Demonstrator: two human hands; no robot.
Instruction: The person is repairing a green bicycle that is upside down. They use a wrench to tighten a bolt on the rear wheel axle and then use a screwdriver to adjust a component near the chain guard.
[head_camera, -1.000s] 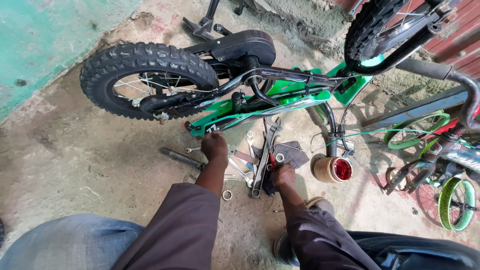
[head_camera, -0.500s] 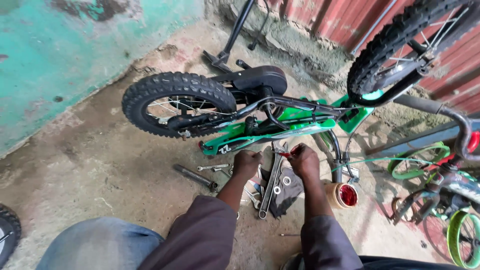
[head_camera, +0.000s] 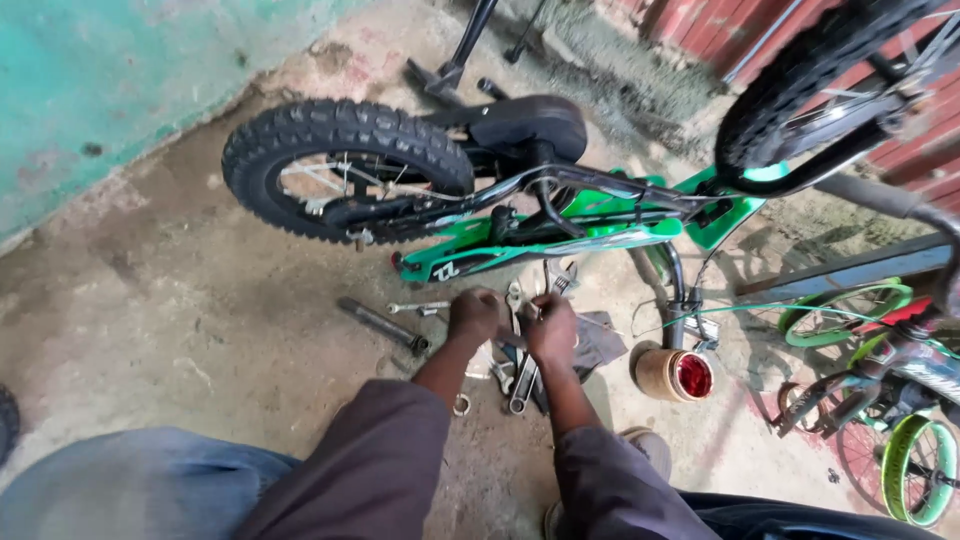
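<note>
Working across from the left, I see a teal wall (head_camera: 110, 90) and bare concrete floor (head_camera: 150, 300), then the knobby rear tyre (head_camera: 340, 165) of a small green bicycle (head_camera: 560, 235) lying on its side, black saddle (head_camera: 530, 125) up toward the far wall. Just below the frame a dark socket tool (head_camera: 382, 325) lies on the floor, its long axis running from upper left to lower right, ending near my left wrist. My left hand (head_camera: 473, 315) comes next, fingers curled downward over the scatter of spanners (head_camera: 520, 370); it looks closed around something small, but I cannot tell what, if anything, it grips. My right hand (head_camera: 551, 328) sits just beside it, the two nearly touching, also curled and pressed down on the same pile, with a long spanner running out from under it toward me; whether it has hold of that shaft I cannot tell. The pile lies directly under both hands, just below the bicycle's chain guard, the spanners mostly pointing away from me toward the frame; neither hand is clearly nearer. A dark rag (head_camera: 600, 340) lies under the right hand's far side, then a tan tin with a red inside (head_camera: 680, 375), and at far right more green-rimmed wheels (head_camera: 915, 470).
</note>
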